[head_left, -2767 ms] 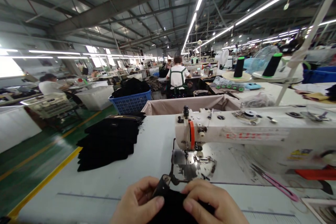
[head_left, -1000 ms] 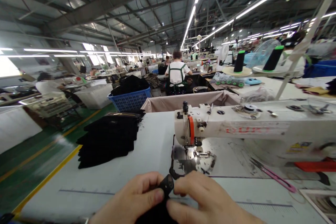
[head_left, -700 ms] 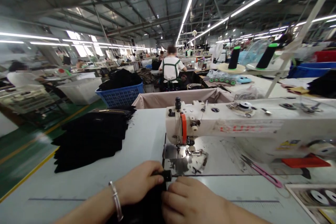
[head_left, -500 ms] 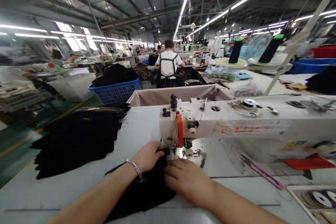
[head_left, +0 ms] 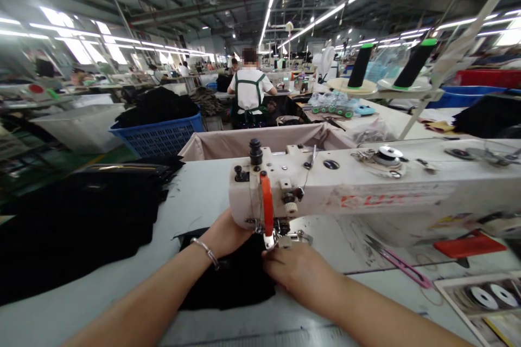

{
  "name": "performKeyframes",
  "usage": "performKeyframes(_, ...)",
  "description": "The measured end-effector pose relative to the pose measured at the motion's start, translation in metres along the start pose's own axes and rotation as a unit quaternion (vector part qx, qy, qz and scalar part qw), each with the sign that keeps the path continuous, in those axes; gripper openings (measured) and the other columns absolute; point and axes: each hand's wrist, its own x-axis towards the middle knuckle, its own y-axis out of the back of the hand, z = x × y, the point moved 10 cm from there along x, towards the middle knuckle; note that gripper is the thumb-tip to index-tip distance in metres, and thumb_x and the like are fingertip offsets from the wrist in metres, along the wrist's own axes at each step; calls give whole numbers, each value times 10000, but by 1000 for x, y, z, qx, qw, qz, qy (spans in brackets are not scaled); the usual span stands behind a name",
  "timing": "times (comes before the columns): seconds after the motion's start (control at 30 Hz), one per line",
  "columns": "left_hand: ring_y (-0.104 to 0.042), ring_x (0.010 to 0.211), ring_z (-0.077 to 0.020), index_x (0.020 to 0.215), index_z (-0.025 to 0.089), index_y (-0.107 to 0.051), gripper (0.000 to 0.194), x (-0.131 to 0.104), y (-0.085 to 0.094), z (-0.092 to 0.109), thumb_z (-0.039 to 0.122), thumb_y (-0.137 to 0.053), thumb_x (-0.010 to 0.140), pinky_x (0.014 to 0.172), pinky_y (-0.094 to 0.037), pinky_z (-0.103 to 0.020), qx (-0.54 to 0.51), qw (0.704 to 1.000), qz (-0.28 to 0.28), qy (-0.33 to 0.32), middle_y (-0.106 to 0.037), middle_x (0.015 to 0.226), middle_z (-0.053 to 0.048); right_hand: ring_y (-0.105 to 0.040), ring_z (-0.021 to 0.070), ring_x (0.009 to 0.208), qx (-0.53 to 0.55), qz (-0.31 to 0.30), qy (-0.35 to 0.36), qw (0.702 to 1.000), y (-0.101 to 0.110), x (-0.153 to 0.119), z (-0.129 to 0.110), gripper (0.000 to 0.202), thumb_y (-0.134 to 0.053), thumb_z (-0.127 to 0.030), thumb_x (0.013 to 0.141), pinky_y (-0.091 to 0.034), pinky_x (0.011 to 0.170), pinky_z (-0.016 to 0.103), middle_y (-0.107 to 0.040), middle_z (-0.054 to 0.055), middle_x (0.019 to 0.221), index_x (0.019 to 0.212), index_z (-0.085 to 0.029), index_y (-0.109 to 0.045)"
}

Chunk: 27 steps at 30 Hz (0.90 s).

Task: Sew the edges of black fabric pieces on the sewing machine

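Note:
A piece of black fabric (head_left: 232,282) lies on the sewing table, its far part under the head of a white sewing machine (head_left: 248,195). My left hand (head_left: 228,236), with a silver bangle at the wrist, rests at the fabric's far left side. Its fingers disappear behind the machine head. Close to the presser foot (head_left: 269,241), my right hand (head_left: 303,271) is closed at the fabric's right edge, fingers bent and pressed together on it. An orange guard (head_left: 266,203) hangs on the front of the machine head.
A stack of black fabric pieces (head_left: 81,217) lies to the left. Pink-handled thread snips (head_left: 402,265) and a red object (head_left: 468,246) lie right, beside a tray with bobbins (head_left: 484,295). Behind the machine are a cloth-lined bin (head_left: 260,138), a blue basket (head_left: 163,135) and a seated person (head_left: 250,89).
The black fabric has moved farther under the machine head. My left hand has moved forward, its fingers now hidden behind the head. My right hand has moved slightly closer to the presser foot.

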Motion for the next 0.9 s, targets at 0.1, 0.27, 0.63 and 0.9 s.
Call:
performKeyframes(0.1,-539,1156,-323,1001,165,-700,203,-33,-1,0,138,-538,883,1068,-344,-491,60,998,27,-19,-672,1139,-99,-623,184,932,15,5,13,1000,-2,-3,0,113,-548,-151,944,-494,845,311,-690,51,1008,972,-178,-654)
performKeyframes(0.27,-521,1246,-222,1248,217,-609,484,-65,-31,-1,3,-422,856,1113,-353,-388,184,970,-52,-148,-619,1297,-60,-595,203,1027,35,48,7,998,-3,-4,0,134,-504,-135,956,-455,942,368,-681,44,1053,921,-182,-625)
performKeyframes(0.63,-466,1305,-150,1327,218,-533,625,-60,-41,-9,-76,-383,797,1152,-286,-300,224,951,-125,-173,-562,1380,1,-599,199,1038,24,34,29,999,-6,-1,-13,172,-488,-70,910,-485,913,339,-673,80,1022,854,-175,-612)
performKeyframes(0.9,-505,1250,-153,1294,219,-541,528,-58,-35,6,-38,-407,853,1112,-353,-321,237,945,-110,-197,-583,1344,-24,-610,189,1008,32,42,37,998,0,-2,-14,208,-459,-63,925,-499,911,338,-674,72,998,831,-171,-610)
